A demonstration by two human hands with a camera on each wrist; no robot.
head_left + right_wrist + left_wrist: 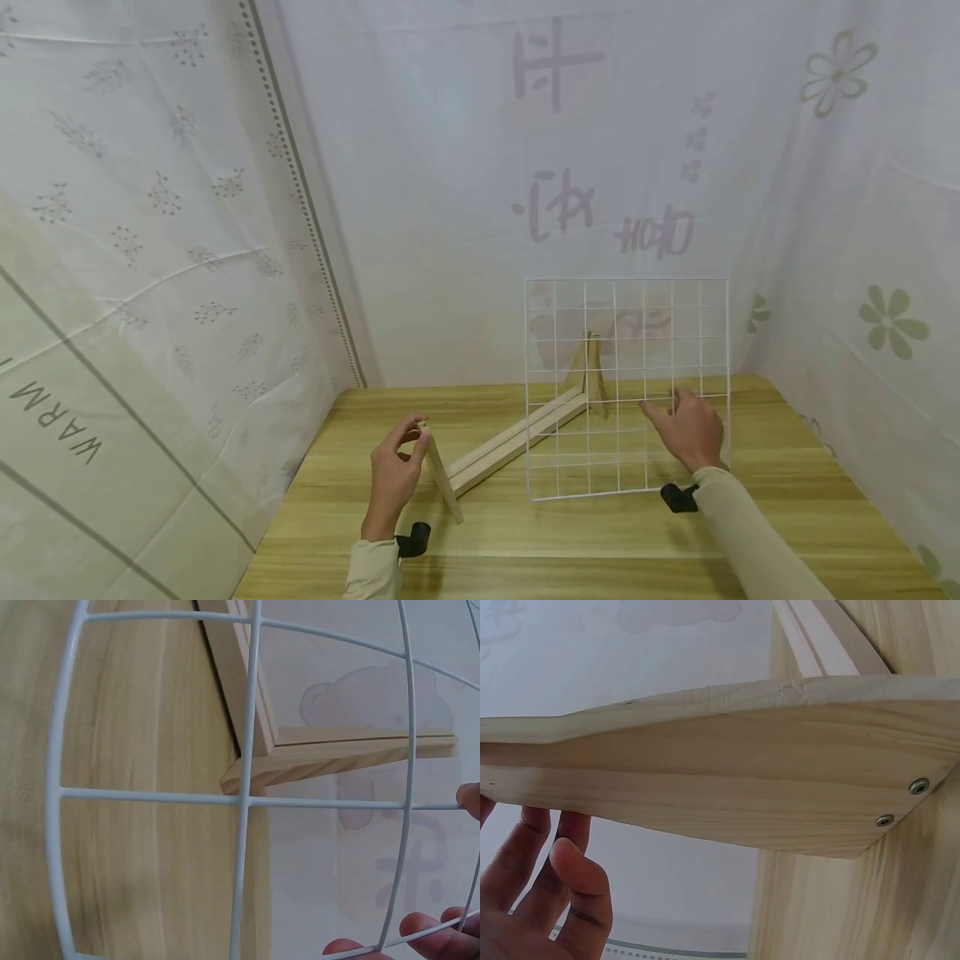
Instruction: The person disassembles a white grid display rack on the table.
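A pale wooden stand [517,442] lies diagonally on the table, a long grooved bar joining two upright end pieces. At its near left end piece [442,479], my left hand [393,479] has thumb and fingers at the top tip. The left wrist view shows that end piece [727,780] close up, fingertips [574,825] at its edge. My right hand [690,429] holds a white wire grid [555,497] upright by its wires, right of centre. Through the grid [244,799] in the right wrist view, the far end piece [337,761] shows; fingertips [435,941] meet the lower wires.
The wood-grain table [525,567] has printed cloth hanging behind it and at both sides. Two screw heads [919,786] show on the left end piece. A black wrist mount [414,540] is on the left wrist, another [678,498] on the right.
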